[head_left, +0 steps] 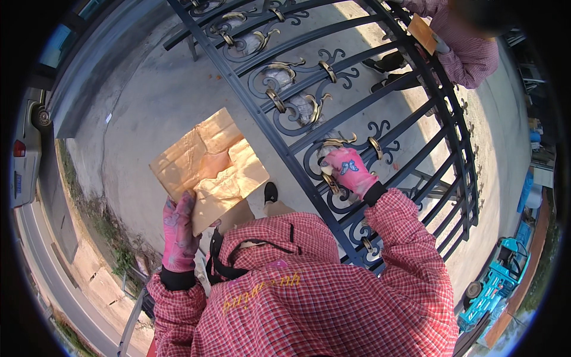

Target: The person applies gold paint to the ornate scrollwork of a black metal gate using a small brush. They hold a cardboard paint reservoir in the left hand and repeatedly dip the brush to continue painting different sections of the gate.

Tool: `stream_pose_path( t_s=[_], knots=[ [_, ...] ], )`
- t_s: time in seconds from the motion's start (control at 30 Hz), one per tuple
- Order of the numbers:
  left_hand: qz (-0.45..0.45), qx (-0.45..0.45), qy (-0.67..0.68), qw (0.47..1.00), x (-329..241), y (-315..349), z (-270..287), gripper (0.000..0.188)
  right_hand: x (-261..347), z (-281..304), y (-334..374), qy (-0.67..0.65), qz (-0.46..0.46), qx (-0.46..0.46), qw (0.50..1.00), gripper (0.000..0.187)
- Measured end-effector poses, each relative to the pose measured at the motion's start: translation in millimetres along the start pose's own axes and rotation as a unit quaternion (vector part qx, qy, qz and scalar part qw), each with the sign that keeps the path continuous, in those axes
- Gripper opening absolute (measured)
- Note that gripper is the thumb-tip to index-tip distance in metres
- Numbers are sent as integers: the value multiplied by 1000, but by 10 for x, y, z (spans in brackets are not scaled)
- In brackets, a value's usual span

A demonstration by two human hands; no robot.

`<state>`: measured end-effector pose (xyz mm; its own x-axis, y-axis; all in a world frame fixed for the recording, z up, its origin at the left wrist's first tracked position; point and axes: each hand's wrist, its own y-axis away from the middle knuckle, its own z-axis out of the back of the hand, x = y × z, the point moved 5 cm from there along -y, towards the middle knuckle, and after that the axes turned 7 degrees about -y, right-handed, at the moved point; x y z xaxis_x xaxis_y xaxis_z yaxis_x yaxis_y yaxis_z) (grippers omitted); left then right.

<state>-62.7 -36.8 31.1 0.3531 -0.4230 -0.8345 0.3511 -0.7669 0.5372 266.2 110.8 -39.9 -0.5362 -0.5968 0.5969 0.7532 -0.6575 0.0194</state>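
Note:
My left hand (180, 229), in a pink patterned glove, grips the lower edge of a creased, gold-smeared piece of cardboard (229, 163), thumb on top. The cardboard is held out flat beside the gate, apart from it. A dark metal gate (291, 156) with long bars and curled scrolls lies raised above the ground. My right hand (350, 169), also gloved in pink, is at one of the scrolls, its fingers bent together against a gold-coloured collar (331, 180). A small pale bit shows at its fingertips, too little to name. Other collars and leaf tips (275, 100) are gold too.
Across the gate a co-worker in a checked sleeve (467, 65) holds a similar brown sheet (422, 34). A teal three-wheeled vehicle (496, 282) stands at the lower right. On the left are a parked car (27, 149) and a road (71, 291).

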Motion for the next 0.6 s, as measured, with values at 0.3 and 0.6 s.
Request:
stream_pose_path(
  t_s=[0.3,0.6],
  knots=[
    [12,9,7,1000,25,113,-61,38,-14,35,282,-13,-23,-29,999,33],
    [14,14,6,1000,56,93,-122,38,21,-115,581,17,-39,-12,999,27]
  ],
)
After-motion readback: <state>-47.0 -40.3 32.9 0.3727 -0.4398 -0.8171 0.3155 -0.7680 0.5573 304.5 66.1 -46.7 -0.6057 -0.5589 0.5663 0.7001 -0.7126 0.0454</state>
